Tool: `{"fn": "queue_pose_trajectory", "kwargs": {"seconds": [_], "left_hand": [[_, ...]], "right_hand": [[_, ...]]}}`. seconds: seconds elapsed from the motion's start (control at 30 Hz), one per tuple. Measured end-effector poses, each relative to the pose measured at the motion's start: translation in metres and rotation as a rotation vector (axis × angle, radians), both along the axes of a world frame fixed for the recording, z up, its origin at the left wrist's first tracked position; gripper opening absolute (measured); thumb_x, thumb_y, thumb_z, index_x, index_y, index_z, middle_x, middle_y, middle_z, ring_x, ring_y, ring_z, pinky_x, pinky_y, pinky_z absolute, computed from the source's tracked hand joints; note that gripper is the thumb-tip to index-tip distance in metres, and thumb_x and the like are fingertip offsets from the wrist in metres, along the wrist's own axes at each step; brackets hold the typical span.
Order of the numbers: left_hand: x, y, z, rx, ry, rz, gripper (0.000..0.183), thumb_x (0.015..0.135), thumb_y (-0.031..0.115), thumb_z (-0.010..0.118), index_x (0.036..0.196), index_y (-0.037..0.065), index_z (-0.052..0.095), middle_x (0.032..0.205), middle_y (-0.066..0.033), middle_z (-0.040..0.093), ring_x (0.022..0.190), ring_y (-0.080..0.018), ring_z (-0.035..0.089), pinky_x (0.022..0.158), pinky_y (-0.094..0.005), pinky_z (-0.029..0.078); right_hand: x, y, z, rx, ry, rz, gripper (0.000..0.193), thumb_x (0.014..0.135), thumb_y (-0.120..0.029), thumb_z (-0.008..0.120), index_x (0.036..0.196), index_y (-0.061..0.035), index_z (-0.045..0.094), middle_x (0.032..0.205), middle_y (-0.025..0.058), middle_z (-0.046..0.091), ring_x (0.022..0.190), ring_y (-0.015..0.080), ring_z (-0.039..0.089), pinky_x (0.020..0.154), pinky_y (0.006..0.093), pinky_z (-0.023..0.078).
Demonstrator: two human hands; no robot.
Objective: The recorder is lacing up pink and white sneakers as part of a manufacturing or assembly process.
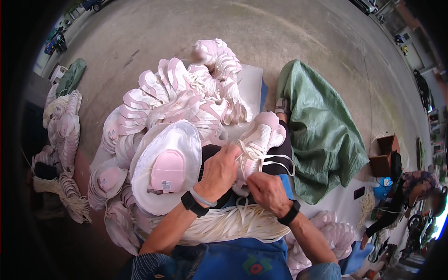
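A pink and white shoe upper (262, 135) lies on my black-clad lap, with white laces (254, 154) threaded through it. My left hand (219, 171) grips the upper's near side and its laces. My right hand (267, 192) pinches a lace end just below the upper. Both wrists wear black bands. A thick bundle of loose white laces (224, 224) lies across my lap under my forearms.
Stacks of pink and white shoe uppers (186, 93) pile up ahead and to the left, with more at the far left (63, 126) and lower right (333, 235). A green sack (322, 130) lies to the right. Another person (410, 191) sits at the far right near a cardboard box (385, 156).
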State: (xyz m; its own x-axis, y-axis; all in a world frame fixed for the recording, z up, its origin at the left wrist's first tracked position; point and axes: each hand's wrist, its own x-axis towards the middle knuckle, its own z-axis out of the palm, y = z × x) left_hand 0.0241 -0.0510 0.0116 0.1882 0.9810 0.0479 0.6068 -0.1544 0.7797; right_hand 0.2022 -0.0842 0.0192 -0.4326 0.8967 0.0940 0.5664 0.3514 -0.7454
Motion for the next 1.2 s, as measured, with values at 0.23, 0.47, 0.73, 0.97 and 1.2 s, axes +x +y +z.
{"fn": "queue_pose_trajectory", "kwargs": {"seconds": [0.23, 0.47, 0.73, 0.97, 1.2], "left_hand": [[0.001, -0.018, 0.013, 0.372, 0.205, -0.364, 0.030, 0.073, -0.002, 0.059, 0.102, 0.003, 0.062, 0.113, -0.0152, 0.056, 0.095, -0.0318, 0.056, 0.085, -0.0422, 0.046], [0.000, -0.053, 0.013, 0.326, 0.048, -0.768, 0.020, 0.080, 0.005, 0.058, 0.099, 0.004, 0.062, 0.072, -0.0086, 0.057, 0.075, -0.0264, 0.060, 0.084, -0.0392, 0.050], [-0.007, -0.073, 0.019, -0.407, -0.091, -0.319, 0.014, 0.091, 0.011, 0.050, 0.101, 0.006, 0.058, 0.078, -0.0188, 0.064, 0.070, -0.0385, 0.064, 0.060, -0.0455, 0.050], [-0.044, -0.095, 0.033, -0.398, 0.222, -0.409, 0.016, 0.094, 0.012, 0.048, 0.099, 0.001, 0.058, 0.074, -0.0152, 0.064, 0.068, -0.0320, 0.064, 0.064, -0.0387, 0.052], [-0.033, -0.064, 0.040, -0.416, -0.247, -0.345, 0.019, 0.092, 0.010, 0.051, 0.105, 0.000, 0.061, 0.080, -0.0136, 0.063, 0.072, -0.0174, 0.061, 0.067, -0.0299, 0.048]], "right_hand": [[0.016, -0.006, 0.031, -0.401, 0.227, 0.134, 0.010, 0.085, -0.010, 0.062, 0.085, 0.0003, 0.060, 0.071, 0.0150, 0.059, 0.062, 0.0327, 0.059, 0.058, 0.0359, 0.047], [0.043, -0.009, 0.034, -0.917, 0.477, -0.089, 0.030, 0.089, -0.008, 0.060, 0.115, -0.0003, 0.048, 0.082, -0.0020, 0.054, 0.071, 0.0061, 0.053, 0.065, 0.0223, 0.044], [0.029, -0.011, 0.002, -0.623, 0.492, -0.045, 0.029, 0.085, 0.007, 0.050, 0.114, 0.0063, 0.049, 0.089, 0.0089, 0.062, 0.087, 0.0146, 0.064, 0.078, 0.0263, 0.050], [0.023, -0.003, -0.003, -0.271, 0.254, -0.204, 0.014, 0.082, -0.005, 0.064, 0.095, 0.0021, 0.065, 0.086, 0.0155, 0.063, 0.077, 0.0280, 0.062, 0.068, 0.0334, 0.048], [0.010, 0.006, -0.010, -0.028, 0.048, -0.263, 0.014, 0.084, -0.008, 0.061, 0.094, 0.0003, 0.066, 0.082, 0.0181, 0.058, 0.074, 0.0340, 0.059, 0.068, 0.0402, 0.048]]}}
